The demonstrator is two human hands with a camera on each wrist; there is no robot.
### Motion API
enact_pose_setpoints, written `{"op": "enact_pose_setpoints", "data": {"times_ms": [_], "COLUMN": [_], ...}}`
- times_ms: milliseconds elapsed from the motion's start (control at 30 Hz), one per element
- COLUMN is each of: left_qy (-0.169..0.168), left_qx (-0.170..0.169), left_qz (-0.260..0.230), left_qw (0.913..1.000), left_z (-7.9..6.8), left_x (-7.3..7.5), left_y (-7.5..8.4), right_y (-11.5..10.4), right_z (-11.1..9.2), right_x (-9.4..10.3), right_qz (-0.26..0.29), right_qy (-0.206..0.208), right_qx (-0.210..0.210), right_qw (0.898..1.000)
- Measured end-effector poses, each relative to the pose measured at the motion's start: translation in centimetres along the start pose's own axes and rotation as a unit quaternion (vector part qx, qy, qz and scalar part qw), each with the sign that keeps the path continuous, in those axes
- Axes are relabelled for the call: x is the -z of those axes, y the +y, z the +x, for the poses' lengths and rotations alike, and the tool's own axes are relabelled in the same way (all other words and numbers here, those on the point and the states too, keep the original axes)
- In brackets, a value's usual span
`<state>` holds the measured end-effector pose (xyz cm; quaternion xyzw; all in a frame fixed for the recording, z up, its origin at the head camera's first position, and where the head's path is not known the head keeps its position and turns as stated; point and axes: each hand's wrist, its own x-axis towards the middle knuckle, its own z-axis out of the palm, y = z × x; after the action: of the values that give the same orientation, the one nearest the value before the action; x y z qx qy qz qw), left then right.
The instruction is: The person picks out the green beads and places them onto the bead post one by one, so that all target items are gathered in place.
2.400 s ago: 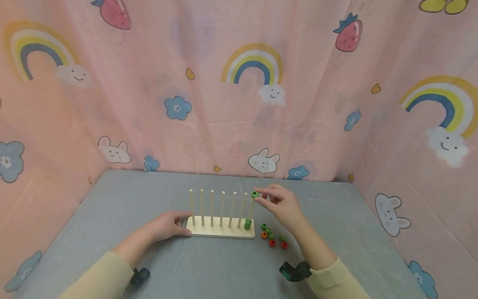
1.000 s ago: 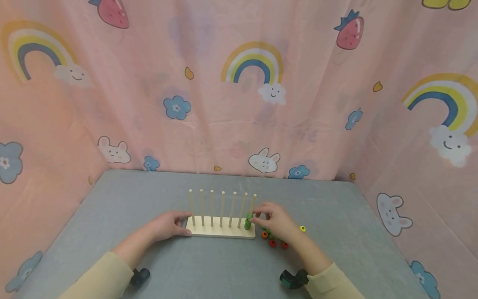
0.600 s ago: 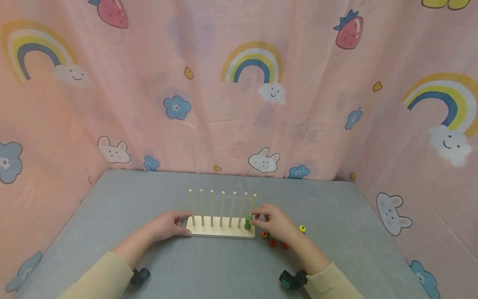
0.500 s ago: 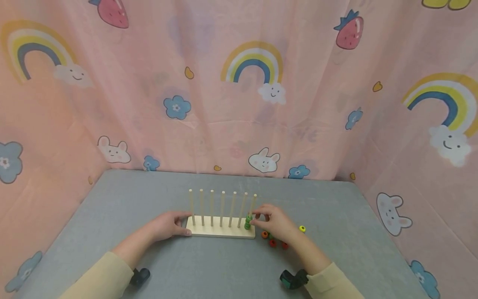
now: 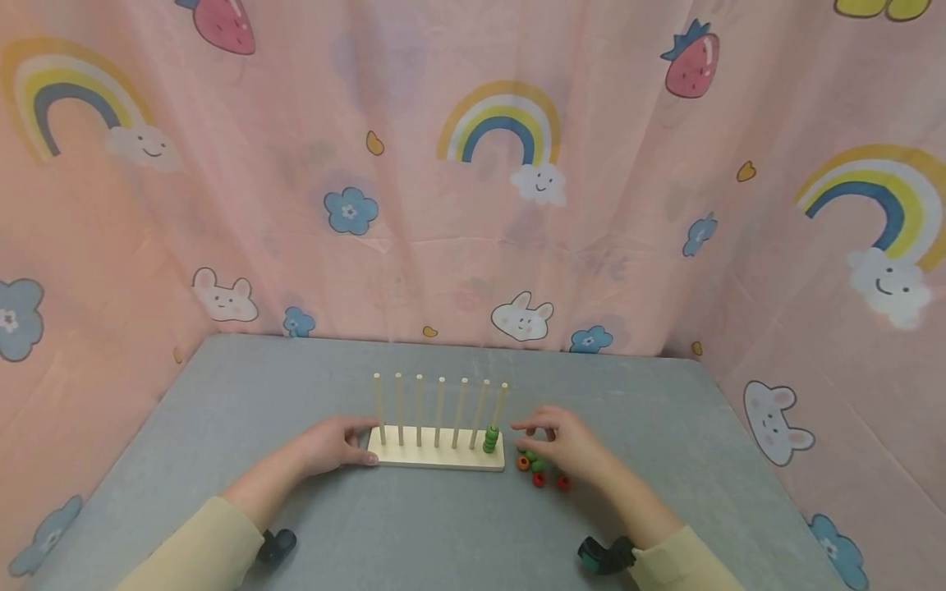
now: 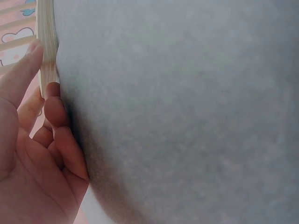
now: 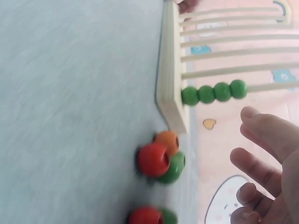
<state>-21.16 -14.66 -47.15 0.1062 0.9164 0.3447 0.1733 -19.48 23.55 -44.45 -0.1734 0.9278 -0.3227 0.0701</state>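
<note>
A pale wooden peg board (image 5: 436, 459) stands on a grey table (image 5: 414, 525), its long axis running left to right. The left hand (image 5: 328, 447) grips its left end. At its right end, four green beads (image 5: 491, 440) are stacked on the last peg (image 5: 501, 402). Just right of that peg is the right hand (image 5: 569, 443), thumb and fingers parted, holding nothing. Loose red, orange and green beads (image 5: 539, 480) lie below it and slightly nearer, right of the board; the right hand is much closer to them than the left.
</note>
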Motion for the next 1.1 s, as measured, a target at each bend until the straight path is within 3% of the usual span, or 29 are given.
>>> {"op": "enact_pose_setpoints", "data": {"times_ms": [267, 600, 800, 1100], "left_qy": [0.001, 0.0, -0.002, -0.001], "left_qx": [-0.002, -0.003, -0.003, -0.002], "left_qz": [0.002, 0.005, 0.003, -0.002], "left_qw": [1.0, 1.0, 1.0, 1.0], "left_z": [-0.1, 0.0, -0.1, 0.0], "left_x": [0.0, 0.0, 0.1, 0.1], "left_y": [0.0, 0.0, 0.0, -0.2], "right_y": [2.2, 4.0, 4.1, 3.8], "right_z": [-1.9, -3.7, -3.7, -3.2], "right_x": [1.3, 2.3, 2.2, 1.7], "right_qz": [-0.008, -0.026, -0.046, -0.075], "right_qy": [-0.013, -0.015, -0.032, -0.064], "right_qx": [-0.032, -0.036, -0.051, -0.121], "right_qw": [0.999, 0.999, 0.997, 0.988]}}
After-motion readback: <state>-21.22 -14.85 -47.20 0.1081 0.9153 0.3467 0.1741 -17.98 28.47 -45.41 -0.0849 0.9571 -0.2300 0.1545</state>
